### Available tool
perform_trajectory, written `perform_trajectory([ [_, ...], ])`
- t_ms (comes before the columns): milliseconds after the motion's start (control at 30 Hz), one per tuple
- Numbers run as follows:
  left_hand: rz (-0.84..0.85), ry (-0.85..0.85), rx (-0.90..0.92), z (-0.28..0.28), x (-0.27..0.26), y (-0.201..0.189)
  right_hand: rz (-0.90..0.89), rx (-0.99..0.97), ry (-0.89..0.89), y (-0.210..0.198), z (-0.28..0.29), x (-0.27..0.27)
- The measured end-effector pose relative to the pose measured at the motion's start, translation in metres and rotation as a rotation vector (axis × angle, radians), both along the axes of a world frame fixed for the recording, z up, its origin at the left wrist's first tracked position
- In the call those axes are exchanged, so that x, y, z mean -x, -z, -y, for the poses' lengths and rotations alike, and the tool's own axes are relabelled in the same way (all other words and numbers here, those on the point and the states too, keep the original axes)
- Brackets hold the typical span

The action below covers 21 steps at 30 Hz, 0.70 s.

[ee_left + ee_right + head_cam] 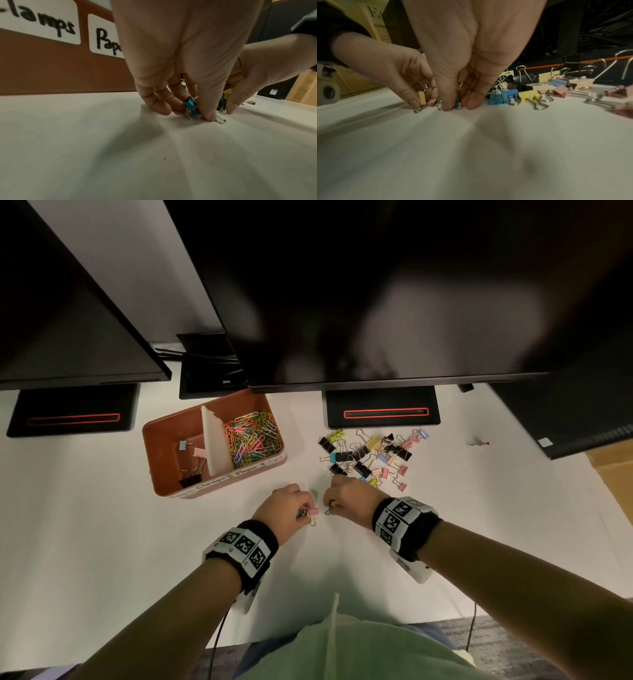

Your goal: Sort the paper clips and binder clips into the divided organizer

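Note:
My left hand (301,510) rests its fingertips on the white table and pinches small binder clips, a teal one (190,104) among them, with a yellow one (422,98) and a pink one beside it. Close to its right, my right hand (330,505) pinches a blue and a yellow binder clip (458,104) against the table. The loose pile of binder clips (370,457) lies just beyond the right hand. The orange divided organizer (171,491) stands at the back left. Its left compartment holds a few binder clips (191,460) and its right compartment the coloured paper clips (251,438).
Two black monitors hang over the back of the table, their stands (382,412) behind the pile and the organizer. A small metal object (478,443) lies far right, near a cardboard box (613,467). The table's front edge runs close to my body.

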<state>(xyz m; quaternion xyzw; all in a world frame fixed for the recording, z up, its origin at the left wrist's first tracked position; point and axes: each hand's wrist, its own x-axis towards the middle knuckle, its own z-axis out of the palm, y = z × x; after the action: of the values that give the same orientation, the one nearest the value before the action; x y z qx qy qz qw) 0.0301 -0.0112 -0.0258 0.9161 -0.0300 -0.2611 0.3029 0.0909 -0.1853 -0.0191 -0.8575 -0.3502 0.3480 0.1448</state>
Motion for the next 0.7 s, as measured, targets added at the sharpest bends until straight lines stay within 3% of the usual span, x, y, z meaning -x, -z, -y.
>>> perform_trajectory([
  [433, 0.104, -0.058, 0.025, -0.01, 0.013, 0.006, 0.02, -0.041, 0.001, -0.002, 0.017, 0.006],
  [700, -0.025, -0.026, 0.094, -0.011, 0.009, -0.003, -0.012, -0.015, -0.002, 0.0, 0.018, 0.01],
])
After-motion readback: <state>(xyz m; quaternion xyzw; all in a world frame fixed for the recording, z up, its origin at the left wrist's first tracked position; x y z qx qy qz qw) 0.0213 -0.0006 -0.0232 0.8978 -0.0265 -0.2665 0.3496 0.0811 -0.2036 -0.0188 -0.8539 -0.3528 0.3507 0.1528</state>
